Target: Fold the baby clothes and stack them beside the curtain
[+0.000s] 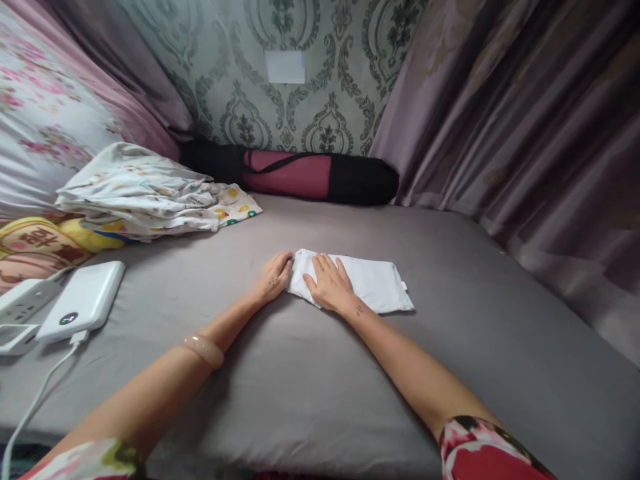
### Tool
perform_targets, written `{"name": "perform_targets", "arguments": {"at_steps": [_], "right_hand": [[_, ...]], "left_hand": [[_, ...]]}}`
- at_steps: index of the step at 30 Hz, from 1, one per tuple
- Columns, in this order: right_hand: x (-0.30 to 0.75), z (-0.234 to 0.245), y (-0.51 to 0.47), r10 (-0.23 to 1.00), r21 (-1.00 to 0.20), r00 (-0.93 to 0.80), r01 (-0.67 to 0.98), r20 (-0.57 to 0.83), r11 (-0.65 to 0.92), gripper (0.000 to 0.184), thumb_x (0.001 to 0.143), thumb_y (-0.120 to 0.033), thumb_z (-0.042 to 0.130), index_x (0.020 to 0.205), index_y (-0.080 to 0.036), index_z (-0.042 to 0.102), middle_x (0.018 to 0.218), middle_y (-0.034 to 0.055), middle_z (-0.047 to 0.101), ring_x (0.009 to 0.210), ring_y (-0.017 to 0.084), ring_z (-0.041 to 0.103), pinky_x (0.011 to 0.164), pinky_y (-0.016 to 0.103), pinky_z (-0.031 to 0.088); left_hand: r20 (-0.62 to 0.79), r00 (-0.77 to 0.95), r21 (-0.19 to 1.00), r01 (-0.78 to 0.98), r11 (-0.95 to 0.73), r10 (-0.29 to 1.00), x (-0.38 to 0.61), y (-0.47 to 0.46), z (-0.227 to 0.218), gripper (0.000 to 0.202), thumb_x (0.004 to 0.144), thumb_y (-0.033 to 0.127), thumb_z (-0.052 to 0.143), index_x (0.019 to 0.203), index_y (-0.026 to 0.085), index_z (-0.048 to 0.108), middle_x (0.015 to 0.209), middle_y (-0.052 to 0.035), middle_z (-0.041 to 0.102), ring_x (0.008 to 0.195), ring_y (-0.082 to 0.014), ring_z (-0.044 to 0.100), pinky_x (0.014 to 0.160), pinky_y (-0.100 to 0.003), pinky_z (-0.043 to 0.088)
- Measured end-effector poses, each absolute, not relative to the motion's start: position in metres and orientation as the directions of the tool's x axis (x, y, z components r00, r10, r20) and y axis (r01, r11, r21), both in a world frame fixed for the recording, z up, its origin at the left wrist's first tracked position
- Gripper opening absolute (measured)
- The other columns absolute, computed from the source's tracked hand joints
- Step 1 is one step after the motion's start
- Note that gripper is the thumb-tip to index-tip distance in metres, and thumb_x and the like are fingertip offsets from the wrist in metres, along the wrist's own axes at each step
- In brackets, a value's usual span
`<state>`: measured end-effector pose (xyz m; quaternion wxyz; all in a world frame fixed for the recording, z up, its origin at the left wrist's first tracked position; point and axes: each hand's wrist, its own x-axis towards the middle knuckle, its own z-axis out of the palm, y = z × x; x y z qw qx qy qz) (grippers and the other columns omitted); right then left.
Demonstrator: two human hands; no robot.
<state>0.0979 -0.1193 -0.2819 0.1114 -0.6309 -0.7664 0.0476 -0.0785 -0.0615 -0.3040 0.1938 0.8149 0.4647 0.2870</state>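
Note:
A folded white cloth (373, 283) lies on the grey bed sheet (310, 387) in the middle of the view. My right hand (329, 285) rests flat on the cloth's left part, fingers stretched out. My left hand (273, 277) is at the cloth's left end, fingers curled and pinching its edge. A pale bangle (204, 349) sits on my left forearm.
A white power bank (83, 301) with a cable and a power strip (23, 299) lie at the left. A pile of patterned fabric (145, 193) sits behind them. A pink and black rolled bag (300, 175) lies along the wallpapered wall. Purple curtains (525, 133) hang at the right.

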Motion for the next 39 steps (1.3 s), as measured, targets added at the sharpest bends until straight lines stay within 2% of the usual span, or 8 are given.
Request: {"name": "perform_targets", "arguments": {"at_steps": [7, 17, 22, 26, 29, 33, 36, 39], "right_hand": [[0.086, -0.275, -0.114, 0.985, -0.237, -0.158, 0.956, 0.073, 0.171, 0.061, 0.097, -0.041, 0.029, 0.145, -0.005, 0.034, 0.153, 0.0173, 0.031, 0.143, 0.028, 0.022, 0.116, 0.05, 0.008], [0.052, -0.29, -0.112, 0.967, -0.301, -0.166, 0.928, 0.194, 0.22, 0.061, 0.097, -0.041, 0.027, 0.145, -0.004, 0.034, 0.153, 0.016, 0.031, 0.143, 0.025, 0.022, 0.117, 0.046, 0.013], [0.055, -0.284, -0.108, 0.975, -0.386, -0.176, 0.897, 0.138, 0.217, 0.06, 0.097, -0.04, 0.026, 0.144, -0.004, 0.034, 0.154, 0.0158, 0.03, 0.144, 0.025, 0.02, 0.117, 0.047, 0.012], [0.075, -0.266, -0.109, 0.983, -0.473, -0.161, 0.861, 0.094, 0.186, 0.055, 0.099, -0.034, 0.022, 0.146, -0.009, 0.031, 0.155, 0.0121, 0.029, 0.143, 0.02, 0.022, 0.116, 0.041, 0.02], [0.109, -0.256, -0.124, 0.986, -0.424, -0.098, 0.893, 0.137, 0.148, 0.055, 0.098, -0.032, 0.027, 0.147, -0.008, 0.029, 0.156, 0.012, 0.026, 0.145, 0.02, 0.019, 0.118, 0.04, 0.014], [0.156, -0.26, -0.146, 0.995, -0.325, -0.015, 0.945, 0.094, 0.045, 0.057, 0.099, -0.035, 0.028, 0.146, -0.005, 0.032, 0.155, 0.0153, 0.027, 0.145, 0.024, 0.018, 0.118, 0.042, 0.009], [0.17, -0.27, -0.153, 0.995, -0.282, -0.008, 0.959, 0.095, 0.035, 0.058, 0.099, -0.039, 0.026, 0.146, -0.006, 0.034, 0.155, 0.0153, 0.027, 0.145, 0.025, 0.017, 0.118, 0.046, 0.007], [0.168, -0.279, -0.154, 0.994, -0.275, 0.0, 0.961, 0.113, 0.031, 0.056, 0.099, -0.038, 0.026, 0.146, -0.008, 0.034, 0.155, 0.014, 0.028, 0.145, 0.025, 0.018, 0.117, 0.047, 0.008]], "left_hand": [[0.297, 0.385, 0.602, 0.634, -0.484, 0.874, -0.08, -0.06, -0.306, 0.043, 0.094, 0.039, 0.026, 0.12, 0.019, 0.053, 0.124, -0.0096, 0.061, 0.117, -0.0201, 0.054, 0.106, -0.039, 0.039], [0.248, 0.334, 0.612, 0.673, -0.414, 0.909, -0.082, -0.059, -0.304, 0.054, 0.091, 0.047, 0.024, 0.122, 0.015, 0.054, 0.13, -0.013, 0.059, 0.123, -0.0233, 0.052, 0.109, -0.042, 0.037], [0.251, 0.343, 0.597, 0.681, -0.423, 0.905, -0.079, -0.06, -0.304, 0.056, 0.09, 0.049, 0.023, 0.122, 0.014, 0.054, 0.129, -0.0132, 0.059, 0.123, -0.023, 0.052, 0.109, -0.041, 0.037], [0.255, 0.334, 0.602, 0.68, -0.419, 0.907, -0.083, -0.057, -0.307, 0.055, 0.09, 0.05, 0.025, 0.122, 0.016, 0.054, 0.129, -0.0117, 0.06, 0.123, -0.0239, 0.052, 0.109, -0.042, 0.037], [0.227, 0.313, 0.609, 0.694, -0.385, 0.922, -0.083, -0.052, -0.303, 0.056, 0.09, 0.051, 0.028, 0.124, 0.015, 0.053, 0.128, -0.0132, 0.06, 0.12, -0.0256, 0.055, 0.105, -0.042, 0.041], [0.231, 0.333, 0.482, 0.777, -0.405, 0.914, -0.056, -0.059, -0.29, 0.056, 0.092, 0.047, 0.029, 0.129, 0.011, 0.05, 0.131, -0.0176, 0.057, 0.123, -0.0285, 0.053, 0.105, -0.045, 0.04], [0.269, 0.549, 0.319, 0.725, -0.61, 0.792, -0.02, -0.074, -0.285, 0.054, 0.095, 0.045, 0.027, 0.133, 0.014, 0.049, 0.141, -0.0147, 0.05, 0.136, -0.0273, 0.038, 0.112, -0.046, 0.029], [0.192, 0.691, 0.227, 0.66, -0.716, 0.697, 0.005, -0.088, -0.292, 0.054, 0.097, 0.045, 0.025, 0.139, 0.017, 0.045, 0.148, -0.0125, 0.042, 0.143, -0.027, 0.026, 0.115, -0.049, 0.023]]}}
